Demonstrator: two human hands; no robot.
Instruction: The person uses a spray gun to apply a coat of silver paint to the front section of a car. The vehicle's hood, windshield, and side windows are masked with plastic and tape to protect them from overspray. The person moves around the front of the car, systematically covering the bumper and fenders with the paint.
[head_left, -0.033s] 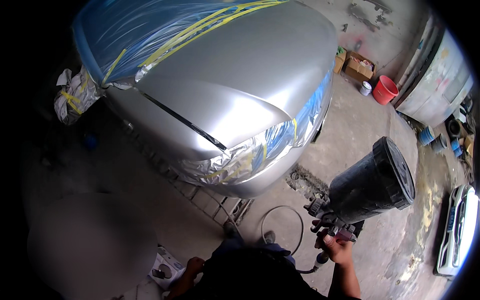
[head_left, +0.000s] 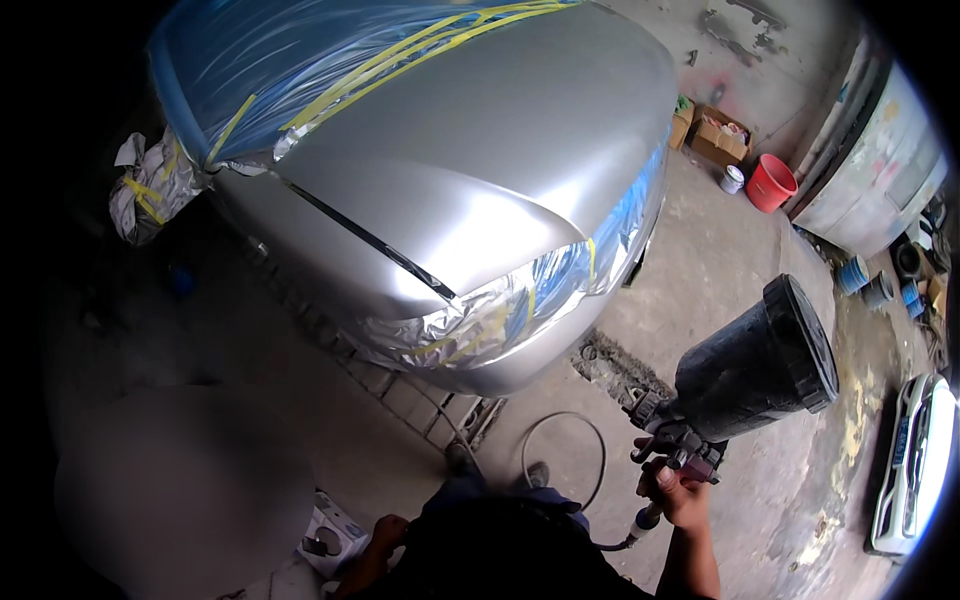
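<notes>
My right hand (head_left: 684,500) is wrapped around the grip of a paint spray gun (head_left: 680,450), raised at the right. A large black paint cup (head_left: 755,362) sits on top of the gun, tilted to the right. A hose runs from the bottom of its handle. Low by my body, my left hand (head_left: 390,530) is dark and small in view, its fingers not clearly seen. In front stands a car with a silver hood (head_left: 470,150). Foil and blue film (head_left: 520,300) mask its headlight and grille, and blue plastic sheeting (head_left: 290,70) with yellow tape covers the windshield.
A hose (head_left: 603,450) loops on the floor near my feet. A metal grate (head_left: 430,410) lies by the bumper. Toward the far right are a red bucket (head_left: 771,184), a cardboard box (head_left: 720,137) and several cans. A white car bumper (head_left: 905,470) stands at the right edge.
The spray gun and my right hand have shifted slightly to the right. My left hand and the car look the same.
</notes>
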